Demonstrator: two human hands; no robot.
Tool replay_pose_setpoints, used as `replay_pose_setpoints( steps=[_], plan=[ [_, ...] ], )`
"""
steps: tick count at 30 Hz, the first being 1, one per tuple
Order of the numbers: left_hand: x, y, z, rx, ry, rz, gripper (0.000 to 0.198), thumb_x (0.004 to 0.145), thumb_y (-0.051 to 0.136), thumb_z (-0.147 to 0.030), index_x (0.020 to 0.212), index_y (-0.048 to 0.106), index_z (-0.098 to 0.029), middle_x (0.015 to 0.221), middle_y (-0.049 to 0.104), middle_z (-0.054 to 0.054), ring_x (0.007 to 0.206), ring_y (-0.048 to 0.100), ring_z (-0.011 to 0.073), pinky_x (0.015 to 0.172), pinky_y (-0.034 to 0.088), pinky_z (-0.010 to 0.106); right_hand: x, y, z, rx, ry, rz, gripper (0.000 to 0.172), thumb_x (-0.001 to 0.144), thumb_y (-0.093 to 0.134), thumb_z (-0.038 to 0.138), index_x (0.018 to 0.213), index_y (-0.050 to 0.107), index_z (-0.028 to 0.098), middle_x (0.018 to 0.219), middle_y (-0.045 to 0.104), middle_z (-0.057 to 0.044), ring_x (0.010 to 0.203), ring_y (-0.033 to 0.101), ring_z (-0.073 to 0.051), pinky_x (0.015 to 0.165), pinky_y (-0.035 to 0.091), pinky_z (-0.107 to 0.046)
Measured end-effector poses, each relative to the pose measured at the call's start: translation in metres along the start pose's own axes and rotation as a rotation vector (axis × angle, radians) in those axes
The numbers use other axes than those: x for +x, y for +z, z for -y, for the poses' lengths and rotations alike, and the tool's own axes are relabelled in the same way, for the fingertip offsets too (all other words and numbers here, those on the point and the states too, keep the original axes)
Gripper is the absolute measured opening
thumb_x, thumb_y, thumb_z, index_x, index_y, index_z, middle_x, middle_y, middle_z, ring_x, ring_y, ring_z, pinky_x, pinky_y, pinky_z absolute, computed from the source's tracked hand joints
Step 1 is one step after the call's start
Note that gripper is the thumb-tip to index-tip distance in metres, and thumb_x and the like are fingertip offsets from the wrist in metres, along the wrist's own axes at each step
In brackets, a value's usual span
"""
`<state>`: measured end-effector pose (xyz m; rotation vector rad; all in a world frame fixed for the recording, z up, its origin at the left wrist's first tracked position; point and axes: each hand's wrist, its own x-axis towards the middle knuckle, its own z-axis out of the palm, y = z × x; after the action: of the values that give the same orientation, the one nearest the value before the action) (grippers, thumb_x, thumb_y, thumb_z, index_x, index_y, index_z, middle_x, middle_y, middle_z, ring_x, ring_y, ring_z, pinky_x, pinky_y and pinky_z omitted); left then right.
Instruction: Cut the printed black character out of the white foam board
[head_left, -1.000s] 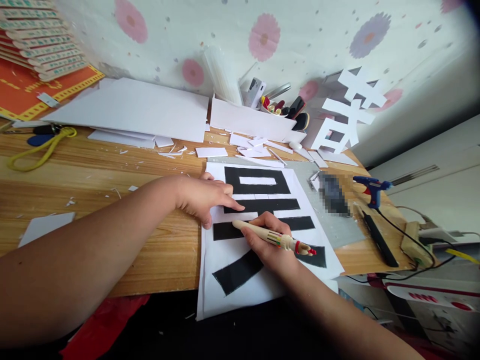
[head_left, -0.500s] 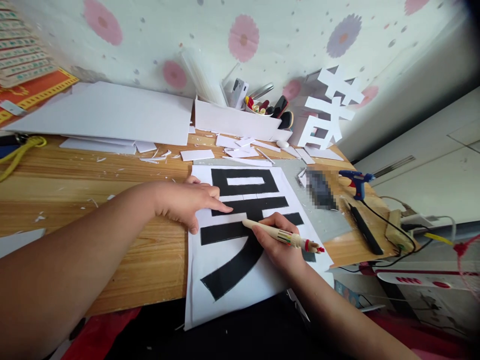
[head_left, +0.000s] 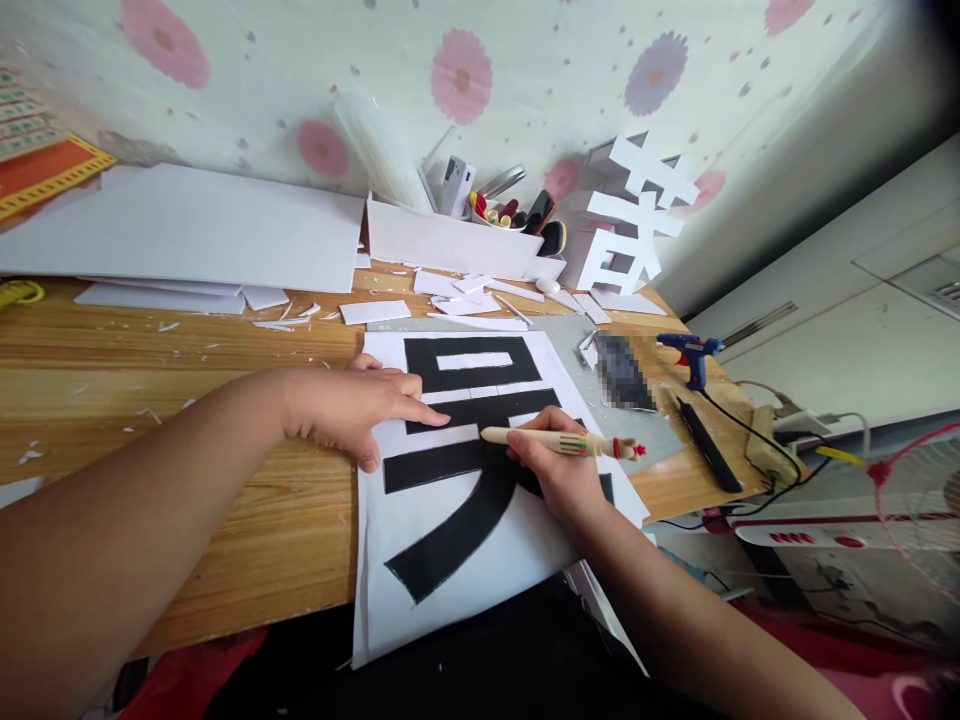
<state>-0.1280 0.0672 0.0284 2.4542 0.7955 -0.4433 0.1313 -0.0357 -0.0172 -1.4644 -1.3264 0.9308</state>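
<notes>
A white paper sheet point(head_left: 442, 560) printed with a large black character lies on the wooden desk point(head_left: 187, 350) and hangs over its front edge. My left hand point(head_left: 360, 408) rests flat on the sheet's left side, fingers stretched out and pointing right. My right hand point(head_left: 559, 470) is closed around a beige multicolour pen point(head_left: 559, 441), whose tip touches the sheet near the middle of the black character. The pen lies almost level, its decorated end pointing right.
White foam boards point(head_left: 195, 230) and paper scraps point(head_left: 465, 295) lie at the back. A white box with tools point(head_left: 480, 235) and a cut-out white character point(head_left: 634, 215) stand by the floral wall. A blue glue gun point(head_left: 690, 352), a black bar point(head_left: 705, 445) and cables sit at the right.
My view has swung to the right, so everything sits further left in frame. My right hand with the pen has moved up the sheet a little. The left hand stays flat on the paper.
</notes>
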Motion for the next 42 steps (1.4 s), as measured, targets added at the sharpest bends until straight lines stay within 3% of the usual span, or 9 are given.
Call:
replay_pose_setpoints(
  steps=[9, 20, 26, 31, 35, 42],
  plan=[
    [0.0, 0.002, 0.004, -0.029, -0.005, -0.03, 0.086, 0.064, 0.076, -0.031, 0.143, 0.049, -0.052, 0.112, 0.06, 0.003, 0.111, 0.049, 0.032, 0.109, 0.026, 0.05, 0.009, 0.007, 0.0, -0.083, -0.031, -0.046, 0.029, 0.072, 0.073, 0.042, 0.064, 0.053, 0.023, 0.057, 0.063, 0.0, 0.054, 0.056, -0.015, 0.051, 0.041, -0.028],
    [-0.001, -0.001, 0.0, -0.018, -0.013, -0.019, 0.085, 0.066, 0.075, -0.032, 0.145, 0.048, -0.05, 0.115, 0.06, 0.004, 0.111, 0.049, 0.0313, 0.109, 0.026, 0.05, 0.009, 0.004, 0.004, -0.143, -0.038, -0.004, 0.027, 0.069, 0.071, 0.038, 0.059, 0.051, 0.023, 0.055, 0.061, 0.0, 0.054, 0.052, -0.014, 0.05, 0.04, -0.027],
    [-0.001, -0.003, 0.001, -0.034, -0.016, -0.021, 0.073, 0.073, 0.07, -0.03, 0.142, 0.054, -0.047, 0.119, 0.062, 0.004, 0.111, 0.052, 0.0309, 0.108, 0.029, 0.048, 0.008, 0.002, 0.005, -0.124, -0.07, 0.026, 0.028, 0.068, 0.069, 0.037, 0.055, 0.048, 0.023, 0.056, 0.061, 0.0, 0.055, 0.051, -0.014, 0.054, 0.041, -0.029],
    [0.001, -0.003, 0.009, 0.001, -0.097, -0.087, 0.075, 0.074, 0.07, -0.033, 0.146, 0.051, -0.041, 0.11, 0.068, 0.005, 0.101, 0.059, 0.0277, 0.094, 0.041, 0.038, 0.008, 0.002, 0.003, -0.097, -0.049, 0.006, 0.028, 0.067, 0.071, 0.036, 0.055, 0.049, 0.023, 0.055, 0.061, 0.001, 0.055, 0.051, -0.014, 0.054, 0.041, -0.029],
    [0.001, -0.004, 0.011, 0.051, -0.126, -0.105, 0.081, 0.072, 0.072, -0.036, 0.149, 0.047, -0.04, 0.108, 0.071, 0.005, 0.096, 0.063, 0.0271, 0.089, 0.043, 0.037, 0.012, 0.001, 0.004, 0.012, 0.021, 0.042, 0.026, 0.068, 0.074, 0.038, 0.061, 0.054, 0.022, 0.057, 0.065, 0.0, 0.053, 0.054, -0.014, 0.052, 0.04, -0.027],
    [-0.001, -0.006, 0.006, 0.063, -0.127, -0.09, 0.08, 0.073, 0.072, -0.036, 0.149, 0.047, -0.038, 0.113, 0.072, 0.007, 0.104, 0.062, 0.0301, 0.093, 0.041, 0.039, 0.016, 0.038, 0.03, 0.035, -0.021, 0.214, 0.029, 0.068, 0.077, 0.041, 0.063, 0.056, 0.021, 0.059, 0.064, 0.0, 0.052, 0.053, -0.012, 0.049, 0.039, -0.025]
  ],
)
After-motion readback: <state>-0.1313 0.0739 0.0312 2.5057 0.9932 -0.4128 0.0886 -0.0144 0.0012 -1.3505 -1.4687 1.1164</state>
